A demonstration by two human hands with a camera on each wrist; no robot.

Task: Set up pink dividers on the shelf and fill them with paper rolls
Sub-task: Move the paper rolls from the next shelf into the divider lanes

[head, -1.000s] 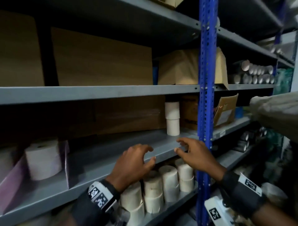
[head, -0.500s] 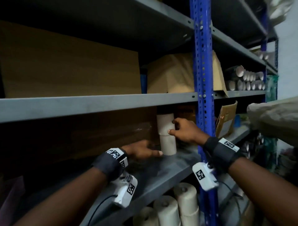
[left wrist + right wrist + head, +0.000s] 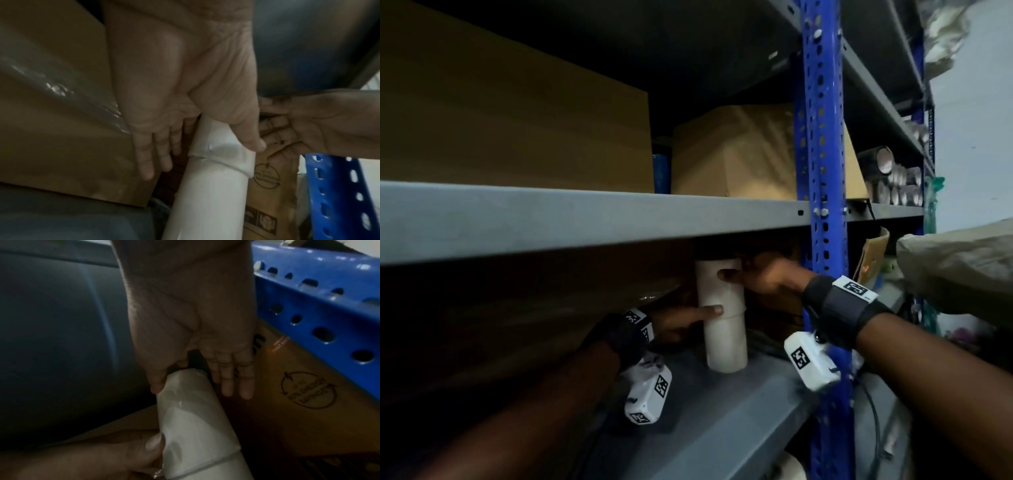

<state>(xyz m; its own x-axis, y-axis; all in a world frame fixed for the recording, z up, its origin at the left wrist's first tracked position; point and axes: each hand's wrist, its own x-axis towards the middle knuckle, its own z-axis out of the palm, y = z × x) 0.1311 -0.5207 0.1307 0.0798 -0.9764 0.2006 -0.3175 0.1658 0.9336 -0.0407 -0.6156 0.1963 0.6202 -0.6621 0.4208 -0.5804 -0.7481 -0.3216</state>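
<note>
Two white paper rolls stand stacked on the grey shelf [image 3: 722, 418], the upper roll [image 3: 717, 291] on the lower roll [image 3: 726, 342]. My right hand [image 3: 753, 277] grips the upper roll near its top, thumb in front and fingers behind. My left hand [image 3: 688, 317] holds the same roll near its lower edge, its thumb pressed on the front. In the left wrist view the left hand [image 3: 205, 154] straddles the upper roll [image 3: 222, 146] above the lower roll [image 3: 205, 203]. The right wrist view shows my right hand [image 3: 195, 386] on the upper roll [image 3: 195, 426]. No pink divider is in view.
A blue perforated upright [image 3: 822, 240] stands just right of the rolls. A large brown box [image 3: 551, 308] fills the shelf to their left, and a printed carton [image 3: 308, 389] sits behind them. The shelf above [image 3: 585, 219] hangs low over the rolls and carries cardboard boxes [image 3: 736, 154].
Both hands left the shelf's front edge and reached in to the stacked rolls. The right hand took the upper roll first, then the left thumb came onto it.
</note>
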